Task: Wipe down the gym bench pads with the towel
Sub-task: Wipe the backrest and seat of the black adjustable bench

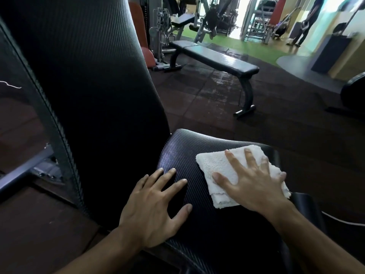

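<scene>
A black ribbed seat pad (pixel 189 151) lies low in the middle of the view, with a tall black back pad (pixel 88 80) rising at its left. A folded white towel (pixel 215 165) lies flat on the right half of the seat pad. My right hand (pixel 250 182) presses on the towel with fingers spread, palm down. My left hand (pixel 156 206) rests flat on the seat pad's left part, fingers apart, holding nothing.
A flat black bench (pixel 215 58) stands on the dark rubber floor beyond. Weight machines (pixel 164 22) and green turf fill the back. A person (pixel 308 20) stands far right. A dark round object (pixel 353 91) sits at the right edge.
</scene>
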The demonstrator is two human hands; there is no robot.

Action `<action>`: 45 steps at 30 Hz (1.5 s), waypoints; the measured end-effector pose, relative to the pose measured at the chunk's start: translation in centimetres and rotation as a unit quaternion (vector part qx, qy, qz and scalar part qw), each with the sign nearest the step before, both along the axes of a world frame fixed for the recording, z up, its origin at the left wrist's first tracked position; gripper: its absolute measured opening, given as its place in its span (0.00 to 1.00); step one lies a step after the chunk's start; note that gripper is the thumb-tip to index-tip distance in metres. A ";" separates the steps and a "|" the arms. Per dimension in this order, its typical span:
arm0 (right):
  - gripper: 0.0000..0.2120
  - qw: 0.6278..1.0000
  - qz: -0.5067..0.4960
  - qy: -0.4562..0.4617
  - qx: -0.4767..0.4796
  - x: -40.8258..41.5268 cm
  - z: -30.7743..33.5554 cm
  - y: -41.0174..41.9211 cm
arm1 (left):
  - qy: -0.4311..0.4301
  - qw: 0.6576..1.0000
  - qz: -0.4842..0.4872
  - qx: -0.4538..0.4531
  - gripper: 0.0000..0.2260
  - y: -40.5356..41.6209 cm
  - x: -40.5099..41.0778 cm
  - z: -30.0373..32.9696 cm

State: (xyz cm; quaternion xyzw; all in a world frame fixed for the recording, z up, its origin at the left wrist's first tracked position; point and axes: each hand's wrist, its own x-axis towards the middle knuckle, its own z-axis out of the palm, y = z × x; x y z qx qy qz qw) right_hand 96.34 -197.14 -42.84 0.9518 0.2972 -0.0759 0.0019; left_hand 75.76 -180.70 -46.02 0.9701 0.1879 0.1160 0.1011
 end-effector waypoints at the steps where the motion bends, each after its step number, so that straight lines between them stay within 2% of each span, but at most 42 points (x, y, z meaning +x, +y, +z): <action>1: 0.44 1.000 -0.002 0.010 0.007 -0.1 -0.2 0.1 | 0.003 1.000 0.001 0.000 0.29 0.0 0.0 0.0; 7: 0.43 1.000 -0.001 0.018 0.021 -0.1 -0.3 0.8 | 0.009 1.000 0.004 0.001 0.29 -0.1 0.1 0.2; 12: 0.42 0.999 -0.007 -0.027 0.036 -0.2 -0.8 2.1 | 0.016 1.000 0.012 -0.004 0.29 -0.3 0.2 0.4; 16: 0.41 1.000 0.012 -0.003 0.029 0.4 -0.3 4.4 | 0.023 1.000 0.003 0.001 0.31 -0.4 0.0 0.7; 22: 0.40 0.997 0.038 -0.048 0.041 -1.4 -1.3 1.4 | 0.008 1.000 0.008 -0.005 0.31 -0.5 0.0 0.7; 28: 0.38 0.997 0.048 -0.022 0.059 0.6 -1.1 7.9 | 0.019 1.000 0.006 -0.004 0.31 -0.6 0.1 1.0; 33: 0.36 0.993 0.110 -0.003 0.051 1.3 -0.4 12.7 | 0.017 1.000 0.003 -0.006 0.31 -0.5 -0.1 1.0; 38: 0.35 0.986 0.159 0.013 0.049 1.4 0.1 13.7 | 0.014 1.000 0.001 0.010 0.31 -0.4 -0.1 0.8; 45: 0.33 0.984 0.162 0.022 0.072 0.9 -0.1 13.2 | 0.011 1.000 -0.005 -0.001 0.31 -0.3 -0.3 1.0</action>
